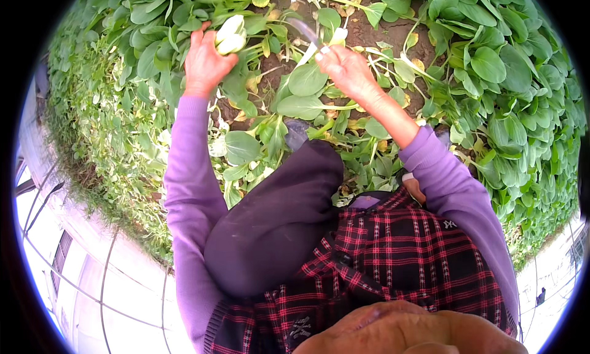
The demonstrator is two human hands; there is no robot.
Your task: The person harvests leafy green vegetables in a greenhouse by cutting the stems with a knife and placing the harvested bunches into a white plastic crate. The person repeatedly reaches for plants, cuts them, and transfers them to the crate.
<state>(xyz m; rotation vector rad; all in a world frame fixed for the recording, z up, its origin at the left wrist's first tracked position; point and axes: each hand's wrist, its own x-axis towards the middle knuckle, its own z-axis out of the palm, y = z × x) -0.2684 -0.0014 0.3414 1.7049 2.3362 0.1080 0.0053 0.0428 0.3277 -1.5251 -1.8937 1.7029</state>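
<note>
My left hand (pixel 203 61) is closed around a head of bok choy (pixel 230 35), its pale cut base turned towards me. The leaves of that head merge with the foliage at the upper left. In my right hand (pixel 345 68) is a curved blade (pixel 303 30), probably a small sickle; my fingers hide its handle. The blade reaches up and left over the soil, apart from the held head. Below it, broad loose-looking leaves (pixel 306 79) lie between my hands.
Dense bok choy (pixel 488 66) stands along the right. Yellowed leaves and trimmings litter the brown soil (pixel 392 33). My dark shoe (pixel 296 133) is among leaves in front of my bent knee (pixel 318 160). Lower weedy growth (pixel 124 146) borders a pale strip (pixel 60 169) at left.
</note>
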